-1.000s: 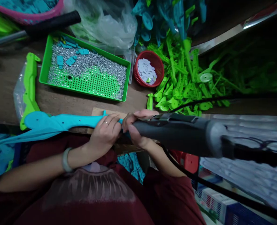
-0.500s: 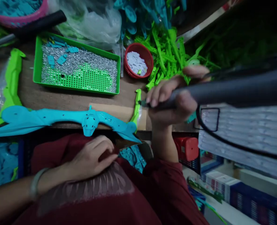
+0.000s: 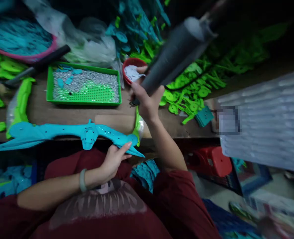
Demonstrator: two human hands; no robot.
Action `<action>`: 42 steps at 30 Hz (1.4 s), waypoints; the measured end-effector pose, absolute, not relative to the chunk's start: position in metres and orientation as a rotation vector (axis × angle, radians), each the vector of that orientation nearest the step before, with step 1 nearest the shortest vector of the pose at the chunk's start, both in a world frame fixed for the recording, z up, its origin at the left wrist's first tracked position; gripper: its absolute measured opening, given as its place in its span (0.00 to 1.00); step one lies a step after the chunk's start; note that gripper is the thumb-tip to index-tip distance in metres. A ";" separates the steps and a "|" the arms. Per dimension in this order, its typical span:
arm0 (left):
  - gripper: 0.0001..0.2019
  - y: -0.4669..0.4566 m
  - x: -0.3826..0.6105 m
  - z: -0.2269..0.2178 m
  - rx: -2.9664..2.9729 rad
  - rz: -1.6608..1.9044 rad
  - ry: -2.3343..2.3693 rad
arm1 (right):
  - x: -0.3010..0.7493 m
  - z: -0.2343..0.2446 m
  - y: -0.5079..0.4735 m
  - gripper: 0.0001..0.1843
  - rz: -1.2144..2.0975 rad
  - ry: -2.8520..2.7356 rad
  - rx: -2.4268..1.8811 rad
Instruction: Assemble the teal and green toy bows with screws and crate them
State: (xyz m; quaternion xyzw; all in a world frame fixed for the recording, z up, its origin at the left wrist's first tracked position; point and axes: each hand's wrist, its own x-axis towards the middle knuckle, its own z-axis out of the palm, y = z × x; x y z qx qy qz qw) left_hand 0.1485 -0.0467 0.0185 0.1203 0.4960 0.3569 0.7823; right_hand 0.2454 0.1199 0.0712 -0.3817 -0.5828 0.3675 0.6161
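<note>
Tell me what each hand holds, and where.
The left hand holds the long blue piece by its right end; the right hand grips the dark grey tool near its lower end.

Maroon shirt (image 3: 107,219), grey-green bangle (image 3: 82,180)

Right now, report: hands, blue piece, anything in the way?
Left hand at right end of blue piece; right hand gripping dark cylindrical tool. Blue piece along table edge, overhanging it. Right hand and tool partly block red basket.

Close head-worn view, forward and down onto the workbench (image 3: 62,115)
</note>
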 end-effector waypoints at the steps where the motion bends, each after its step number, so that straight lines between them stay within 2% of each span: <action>1: 0.23 -0.047 0.146 0.018 0.256 0.778 1.072 | 0.243 0.071 0.124 0.18 0.838 -1.309 -0.865; 7: 0.22 -0.046 0.150 0.010 0.156 0.841 0.961 | 0.193 0.059 0.169 0.22 0.865 -1.258 -0.792; 10: 0.22 -0.048 0.154 0.003 0.120 0.769 0.910 | 0.169 0.049 0.192 0.21 0.851 -1.305 -0.790; 16: 0.16 -0.045 0.152 -0.008 0.277 0.741 0.897 | 0.154 0.025 0.213 0.15 0.884 -1.292 -0.789; 23: 0.31 -0.040 0.158 -0.015 -0.039 0.516 0.627 | 0.154 0.013 0.215 0.16 0.817 -1.387 -0.912; 25: 0.27 -0.038 0.161 -0.015 0.055 0.561 0.656 | 0.154 0.012 0.216 0.18 0.814 -1.392 -0.925; 28: 0.14 -0.038 0.163 -0.013 0.241 0.671 0.791 | 0.154 0.012 0.217 0.21 0.843 -1.361 -0.930; 32: 0.10 -0.038 0.162 -0.010 0.289 0.666 0.809 | 0.154 0.011 0.215 0.22 0.878 -1.307 -0.929; 37: 0.12 -0.036 0.158 -0.010 0.328 0.674 0.778 | 0.149 0.010 0.218 0.23 0.881 -1.296 -0.939; 42: 0.21 -0.035 0.155 -0.013 0.268 0.661 0.719 | 0.159 0.052 0.198 0.14 0.811 -1.216 -0.796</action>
